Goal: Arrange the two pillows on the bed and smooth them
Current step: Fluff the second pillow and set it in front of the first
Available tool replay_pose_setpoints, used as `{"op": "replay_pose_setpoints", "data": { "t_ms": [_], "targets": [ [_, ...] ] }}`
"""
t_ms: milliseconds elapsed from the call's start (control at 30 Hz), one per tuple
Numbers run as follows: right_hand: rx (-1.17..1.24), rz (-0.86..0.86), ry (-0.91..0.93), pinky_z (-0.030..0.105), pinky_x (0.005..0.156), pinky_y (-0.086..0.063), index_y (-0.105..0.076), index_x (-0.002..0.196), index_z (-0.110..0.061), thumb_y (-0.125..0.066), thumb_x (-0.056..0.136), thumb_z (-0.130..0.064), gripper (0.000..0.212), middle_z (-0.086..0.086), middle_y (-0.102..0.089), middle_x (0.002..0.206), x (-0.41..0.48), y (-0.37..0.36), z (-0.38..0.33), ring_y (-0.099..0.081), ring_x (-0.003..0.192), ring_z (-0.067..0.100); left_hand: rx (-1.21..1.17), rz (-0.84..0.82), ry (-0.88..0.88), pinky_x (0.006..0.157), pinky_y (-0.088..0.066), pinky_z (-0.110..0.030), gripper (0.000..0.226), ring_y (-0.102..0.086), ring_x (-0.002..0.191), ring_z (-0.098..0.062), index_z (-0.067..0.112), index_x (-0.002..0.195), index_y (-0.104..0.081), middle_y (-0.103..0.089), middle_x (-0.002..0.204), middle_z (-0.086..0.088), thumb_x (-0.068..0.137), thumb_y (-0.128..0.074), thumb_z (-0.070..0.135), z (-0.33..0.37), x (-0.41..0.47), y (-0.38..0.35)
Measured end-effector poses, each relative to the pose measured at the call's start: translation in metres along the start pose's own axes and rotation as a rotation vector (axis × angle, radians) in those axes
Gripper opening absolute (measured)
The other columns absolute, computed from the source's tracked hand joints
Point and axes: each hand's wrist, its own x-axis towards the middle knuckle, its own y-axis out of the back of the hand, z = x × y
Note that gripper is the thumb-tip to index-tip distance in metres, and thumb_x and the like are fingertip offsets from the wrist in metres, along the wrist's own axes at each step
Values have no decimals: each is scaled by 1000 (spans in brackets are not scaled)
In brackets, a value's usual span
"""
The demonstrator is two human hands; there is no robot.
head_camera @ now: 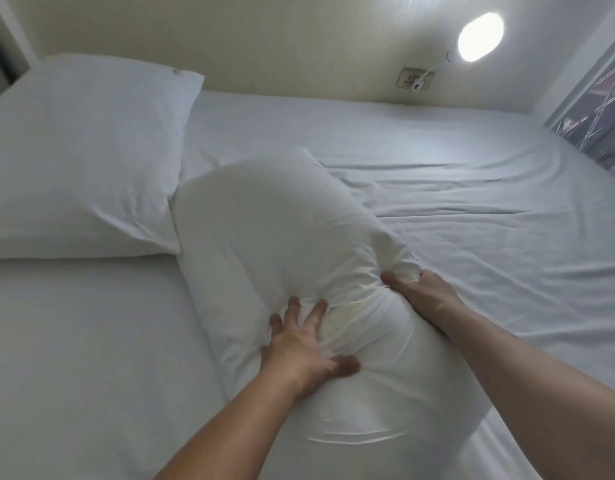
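Note:
Two white pillows lie on a bed with a white sheet [455,174]. The far pillow [84,161] rests flat at the upper left, against the wall. The near pillow [278,237] lies lengthwise in the middle, its far corner touching the other pillow. My left hand [302,344] presses into its near part with fingers spread, denting the cloth. My right hand [420,292] grips the pillow's right edge, bunching the fabric under the fingers. Part of the right fingers is hidden in the folds.
A lit round lamp [481,36] and a wall socket [415,79] with a plugged-in white adapter sit on the far wall. A glass partition [597,109] borders the bed at the right. The sheet is wrinkled on the right side.

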Motion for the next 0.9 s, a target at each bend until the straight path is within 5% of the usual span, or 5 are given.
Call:
{"op": "replay_pose_setpoints", "data": {
  "t_ms": [333,500,633,733,900],
  "targets": [
    [-188,311,276,36,66,-39,-53,85,-28,-52,61,-68,47,-1,-65,86,-150,63,-96,-63,90,27,-689,-54,-84,113,-24,-28,82,-27,145,-14,28,149,-32,-20,161,3,79,-71,47,-4,-97,71],
    [-388,456,426,36,63,-33,-42,88,-28,-47,70,-68,43,4,-66,87,-269,70,-134,-64,87,28,-863,-10,-80,87,-41,-26,56,-54,103,-8,27,141,-47,-56,119,19,88,-63,17,1,-158,98],
    [-436,-51,519,31,57,-38,-52,82,-22,-56,71,-67,46,1,-68,84,-353,15,-152,-60,71,19,-961,93,101,83,-42,-39,21,-62,91,-20,27,100,-70,-71,102,2,86,-55,23,-33,-199,152],
    [-230,-555,428,20,44,-43,-63,78,-17,-57,73,-69,52,-1,-70,62,-379,5,-185,-62,46,12,-917,104,139,72,-45,-34,31,-64,76,-25,21,87,-72,-75,79,-1,83,-51,43,-61,-229,179],
    [-447,-224,495,34,73,-49,-63,100,-7,-53,85,-60,56,8,-70,93,-341,3,-188,-65,88,26,-879,494,299,75,-53,-41,34,-67,87,-36,-5,98,-70,-70,103,-26,87,-49,20,-134,-245,187]
  ]
}}
